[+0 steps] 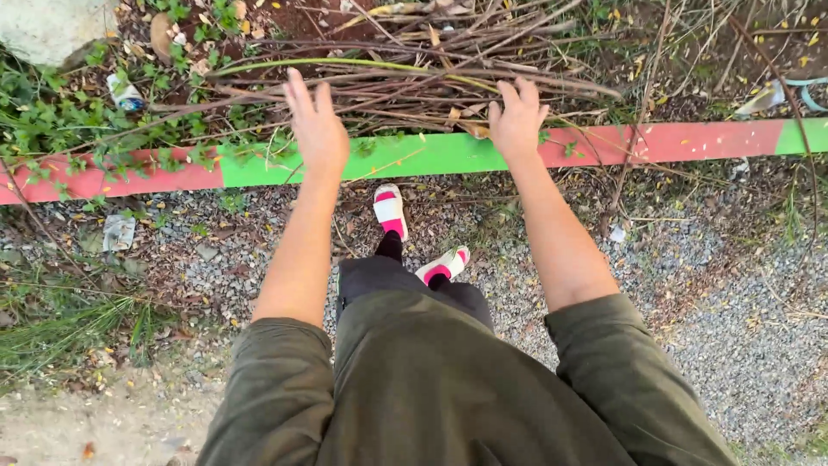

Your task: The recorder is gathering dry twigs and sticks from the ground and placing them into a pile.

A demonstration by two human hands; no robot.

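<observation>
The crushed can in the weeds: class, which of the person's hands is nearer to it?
Left. The left hand is spread over the sticks, right of the can; the right hand is farther right.

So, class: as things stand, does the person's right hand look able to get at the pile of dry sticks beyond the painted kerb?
Probably yes. The right hand is open, fingers spread, already over the near edge of the pile of dry sticks, past the red and green kerb. Nothing lies between them; the left hand reaches alongside.
</observation>
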